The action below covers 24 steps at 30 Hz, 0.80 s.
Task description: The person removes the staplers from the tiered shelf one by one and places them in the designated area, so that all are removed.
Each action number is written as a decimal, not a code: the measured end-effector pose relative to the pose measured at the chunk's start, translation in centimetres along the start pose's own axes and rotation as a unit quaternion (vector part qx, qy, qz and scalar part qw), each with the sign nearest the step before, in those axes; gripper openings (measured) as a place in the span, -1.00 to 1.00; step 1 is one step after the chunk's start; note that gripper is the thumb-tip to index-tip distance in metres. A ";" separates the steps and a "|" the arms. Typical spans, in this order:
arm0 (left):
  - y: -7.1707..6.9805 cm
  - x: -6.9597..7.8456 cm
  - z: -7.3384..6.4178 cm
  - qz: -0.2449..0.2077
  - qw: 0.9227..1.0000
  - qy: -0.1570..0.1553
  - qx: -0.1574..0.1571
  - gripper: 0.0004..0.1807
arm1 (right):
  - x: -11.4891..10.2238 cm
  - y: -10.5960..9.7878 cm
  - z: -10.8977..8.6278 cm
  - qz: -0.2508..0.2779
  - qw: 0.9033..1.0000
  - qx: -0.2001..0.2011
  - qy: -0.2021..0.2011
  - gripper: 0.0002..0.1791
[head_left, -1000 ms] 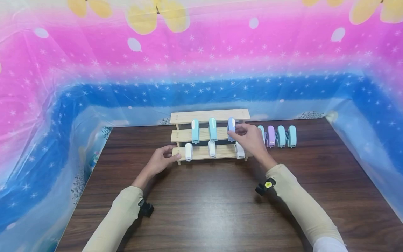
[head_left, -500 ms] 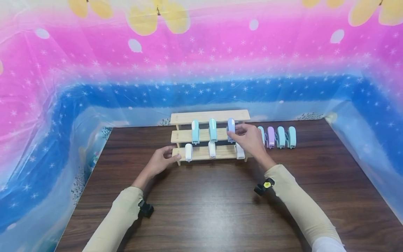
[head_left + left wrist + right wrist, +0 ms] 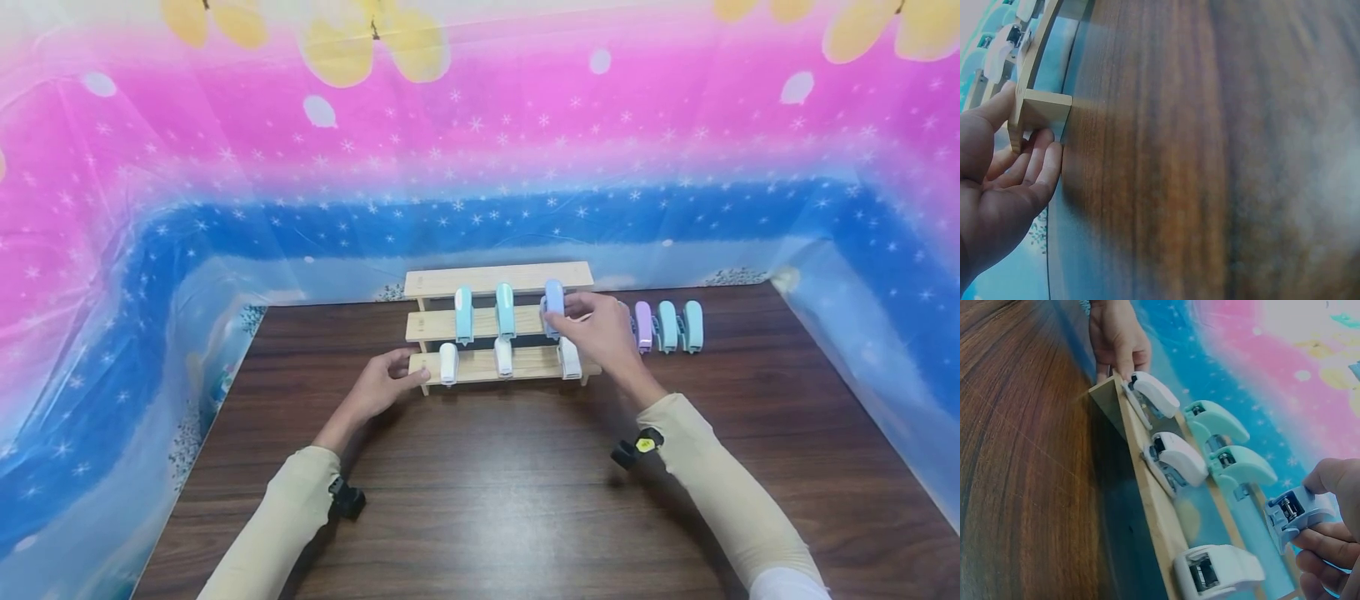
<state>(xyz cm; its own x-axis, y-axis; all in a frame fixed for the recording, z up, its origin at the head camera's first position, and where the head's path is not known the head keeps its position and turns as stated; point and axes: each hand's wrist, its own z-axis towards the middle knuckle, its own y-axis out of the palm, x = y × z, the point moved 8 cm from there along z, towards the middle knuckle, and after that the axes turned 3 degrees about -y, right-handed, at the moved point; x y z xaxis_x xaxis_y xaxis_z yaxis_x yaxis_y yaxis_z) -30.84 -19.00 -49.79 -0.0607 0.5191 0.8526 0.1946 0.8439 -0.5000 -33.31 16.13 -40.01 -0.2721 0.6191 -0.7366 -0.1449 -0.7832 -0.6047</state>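
My right hand (image 3: pixel 603 332) pinches a periwinkle-blue stapler (image 3: pixel 553 307) between thumb and fingers, at the right end of the middle step of a wooden rack (image 3: pixel 498 275). In the right wrist view its metal inner parts (image 3: pixel 1289 509) face the camera. Two mint staplers (image 3: pixel 464 314) stand on the same step to its left. Along the lowest step are three white staplers (image 3: pixel 503 357). My left hand (image 3: pixel 382 383) grips the left end of that lowest step; the left wrist view has the thumb on top and fingers (image 3: pixel 1050 164) below by the leg.
Right of the rack, a row of staplers stands on the brown table (image 3: pixel 480 483), with a purple one (image 3: pixel 642 327) beside two mint ones (image 3: pixel 667 326). My right hand covers that row's left end. A printed cloth (image 3: pixel 480 167) hangs behind the table.
My right hand and the periwinkle stapler shift very slightly right, and the hand now hides more of the leftmost mint stapler in the row. The left hand keeps its place on the rack.
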 end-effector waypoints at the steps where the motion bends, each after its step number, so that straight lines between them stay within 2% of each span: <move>1: 0.0 0.0 0.0 0.000 1.000 0.000 0.000 -0.23 | 0.0 -0.2 0.0 0.001 1.000 0.002 0.000 -0.53; 9: -0.1 -0.2 0.0 0.005 1.000 -0.004 0.001 -0.23 | 0.1 -1.8 -0.3 0.004 1.000 0.030 -0.010 -0.54; 24: -0.1 -0.1 0.2 0.006 1.000 0.004 -0.001 -0.23 | 1.2 -5.3 -0.6 -0.009 0.997 0.071 -0.005 -0.52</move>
<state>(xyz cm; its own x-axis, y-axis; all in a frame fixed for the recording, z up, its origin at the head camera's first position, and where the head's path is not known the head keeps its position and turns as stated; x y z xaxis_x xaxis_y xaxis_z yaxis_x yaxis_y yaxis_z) -31.00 -19.09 -49.90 -0.0502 0.5281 0.8477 0.1973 0.8373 -0.5099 -32.33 21.06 -37.89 -0.2774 0.6333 -0.7225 -0.2826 -0.7725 -0.5687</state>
